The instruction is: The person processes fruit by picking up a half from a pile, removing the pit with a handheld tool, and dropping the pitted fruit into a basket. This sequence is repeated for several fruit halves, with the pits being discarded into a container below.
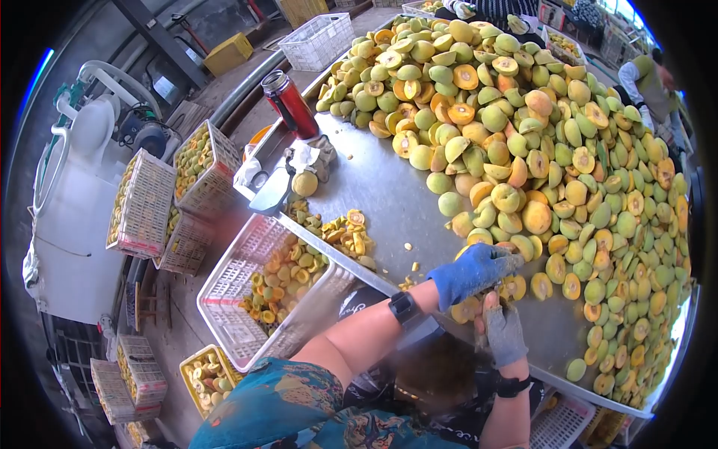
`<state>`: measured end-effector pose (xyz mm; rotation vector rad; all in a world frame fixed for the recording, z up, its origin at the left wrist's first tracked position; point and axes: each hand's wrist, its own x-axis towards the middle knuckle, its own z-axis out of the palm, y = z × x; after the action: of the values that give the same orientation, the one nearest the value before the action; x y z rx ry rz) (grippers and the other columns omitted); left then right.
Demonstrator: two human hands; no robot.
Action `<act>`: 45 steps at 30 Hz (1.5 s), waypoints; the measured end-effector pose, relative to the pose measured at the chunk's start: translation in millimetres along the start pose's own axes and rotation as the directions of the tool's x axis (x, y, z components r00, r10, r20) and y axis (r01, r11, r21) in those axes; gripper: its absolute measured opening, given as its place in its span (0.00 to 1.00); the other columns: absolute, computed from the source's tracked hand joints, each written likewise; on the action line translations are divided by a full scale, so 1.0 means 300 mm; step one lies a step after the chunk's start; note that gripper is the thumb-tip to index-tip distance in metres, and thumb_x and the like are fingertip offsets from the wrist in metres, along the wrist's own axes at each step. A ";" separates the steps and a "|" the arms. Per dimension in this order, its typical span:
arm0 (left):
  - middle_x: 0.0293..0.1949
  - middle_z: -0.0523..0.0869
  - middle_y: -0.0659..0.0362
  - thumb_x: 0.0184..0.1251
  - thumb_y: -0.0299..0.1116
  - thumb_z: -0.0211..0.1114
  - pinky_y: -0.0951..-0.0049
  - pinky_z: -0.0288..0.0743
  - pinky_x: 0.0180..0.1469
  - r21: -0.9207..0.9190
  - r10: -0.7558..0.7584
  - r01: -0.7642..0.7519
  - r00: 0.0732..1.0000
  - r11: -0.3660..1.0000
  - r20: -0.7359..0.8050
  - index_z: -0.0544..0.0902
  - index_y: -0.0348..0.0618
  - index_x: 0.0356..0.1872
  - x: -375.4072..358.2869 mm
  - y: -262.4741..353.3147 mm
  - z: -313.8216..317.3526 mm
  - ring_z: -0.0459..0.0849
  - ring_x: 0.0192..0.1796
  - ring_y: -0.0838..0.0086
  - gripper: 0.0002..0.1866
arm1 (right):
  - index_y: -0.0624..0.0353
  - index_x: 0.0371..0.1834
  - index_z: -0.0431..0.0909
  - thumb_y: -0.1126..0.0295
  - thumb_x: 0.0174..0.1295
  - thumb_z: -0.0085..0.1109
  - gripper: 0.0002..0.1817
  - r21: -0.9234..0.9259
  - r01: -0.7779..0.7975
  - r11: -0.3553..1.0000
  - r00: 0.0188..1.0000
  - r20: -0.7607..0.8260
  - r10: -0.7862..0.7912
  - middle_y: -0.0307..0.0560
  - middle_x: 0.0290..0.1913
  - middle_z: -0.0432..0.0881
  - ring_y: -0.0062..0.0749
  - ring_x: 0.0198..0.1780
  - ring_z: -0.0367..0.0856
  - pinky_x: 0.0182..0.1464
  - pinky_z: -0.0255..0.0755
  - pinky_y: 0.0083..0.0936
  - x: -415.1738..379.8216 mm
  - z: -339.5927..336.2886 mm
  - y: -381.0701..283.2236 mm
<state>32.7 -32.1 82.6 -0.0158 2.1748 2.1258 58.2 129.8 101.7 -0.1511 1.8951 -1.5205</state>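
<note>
My left hand (476,274), in a blue glove with soiled fingertips, reaches to the near edge of a big fruit pile (516,150). Its fingers stretch out over the fruit, and whether they grasp a piece is hidden. My right hand (502,329), in a worn grey glove with bare fingertips, is just below it, fingers curled. What it holds, if anything, I cannot make out. Around both hands lie cut yellow-green fruit halves (541,285), some showing a pit or hollow. The fruit looks like apricots or similar stone fruit. It rests on a metal table (374,179).
A large white crate (224,299) with fruit pieces stands against the table's left edge. A red thermos (290,105) and a scoop-like grey piece (271,191) sit at the table corner. Full crates (138,202) are stacked leftward. Another person (651,86) is at far right.
</note>
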 end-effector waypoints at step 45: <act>0.34 0.86 0.57 0.74 0.41 0.55 0.72 0.76 0.45 -0.146 0.103 -0.099 0.994 0.984 0.021 0.84 0.34 0.39 -0.047 0.044 0.012 0.81 0.37 0.78 0.18 | 0.57 0.26 0.73 0.49 0.70 0.52 0.23 0.147 0.084 0.986 0.996 0.010 -0.086 0.36 0.18 0.72 0.19 0.20 0.68 0.24 0.62 0.19 -0.043 0.064 -0.037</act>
<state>46.1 -29.2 96.7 0.1164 2.0422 2.3199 75.2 117.1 115.9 -0.1793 1.7759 -1.7047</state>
